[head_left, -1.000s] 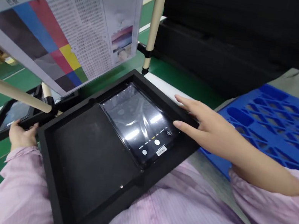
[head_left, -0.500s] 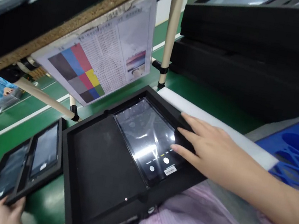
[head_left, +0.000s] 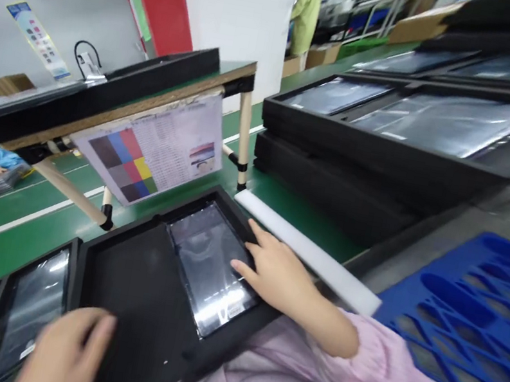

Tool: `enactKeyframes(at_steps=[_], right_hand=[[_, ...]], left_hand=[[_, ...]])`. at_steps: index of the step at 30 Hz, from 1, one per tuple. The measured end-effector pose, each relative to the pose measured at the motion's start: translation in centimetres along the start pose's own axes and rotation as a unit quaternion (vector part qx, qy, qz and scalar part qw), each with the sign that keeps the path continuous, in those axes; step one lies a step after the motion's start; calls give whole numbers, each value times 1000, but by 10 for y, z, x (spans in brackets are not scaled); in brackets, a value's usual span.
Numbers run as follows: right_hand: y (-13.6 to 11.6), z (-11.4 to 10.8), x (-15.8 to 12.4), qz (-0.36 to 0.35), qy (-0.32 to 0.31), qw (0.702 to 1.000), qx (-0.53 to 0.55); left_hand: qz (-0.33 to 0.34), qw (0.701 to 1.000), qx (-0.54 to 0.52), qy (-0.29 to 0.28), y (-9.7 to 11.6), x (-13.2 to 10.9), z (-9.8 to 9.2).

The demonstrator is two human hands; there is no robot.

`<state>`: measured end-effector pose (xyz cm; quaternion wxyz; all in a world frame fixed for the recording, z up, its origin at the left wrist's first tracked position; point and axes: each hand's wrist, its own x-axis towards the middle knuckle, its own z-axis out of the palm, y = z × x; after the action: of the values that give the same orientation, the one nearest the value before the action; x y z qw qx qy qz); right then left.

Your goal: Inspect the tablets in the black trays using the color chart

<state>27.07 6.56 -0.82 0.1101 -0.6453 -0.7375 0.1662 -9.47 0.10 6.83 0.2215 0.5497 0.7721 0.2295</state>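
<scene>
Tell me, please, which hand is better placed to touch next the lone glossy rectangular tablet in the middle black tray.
Likely the right hand: its thumb overlaps the tablet; the left hand is farther off, at the left rim of the tray.

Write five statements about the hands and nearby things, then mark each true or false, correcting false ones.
1. The right hand extends over a black rectangular tray holding a glossy rectangular screen. True.
2. The screen lies in the tray's left compartment, as pictured. False: the right compartment.
3. A blue latticed plastic pallet lies at picture right. True.
4. The left hand grips the pallet. False: it is at bottom left, well apart.
5. A white printed sheet with coloured blocks hangs beyond the tray. True.
</scene>
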Motion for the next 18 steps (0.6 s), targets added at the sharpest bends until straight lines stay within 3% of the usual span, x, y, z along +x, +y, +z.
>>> enactKeyframes(at_steps=[2,4,7,9,13,18], right_hand=[[1,-1,-3,-1,3,1000,15],[3,0,-5,-7,12,999,30],[6,0,-7,-17,23,998,52],[8,-1,-7,-22,26,997,70],[11,-5,-8,-24,24,995,92],[12,-7,-8,-20,12,996,90]], left_hand=[[-3,992,-64,-106,43,-6,57],[-45,973,-168,-153,72,-14,102],[-126,935,-296,-150,91,-23,137],[-165,918,-346,-106,96,-26,143],[-196,881,-429,-35,108,-28,134],[-103,856,-481,-159,134,-33,129]])
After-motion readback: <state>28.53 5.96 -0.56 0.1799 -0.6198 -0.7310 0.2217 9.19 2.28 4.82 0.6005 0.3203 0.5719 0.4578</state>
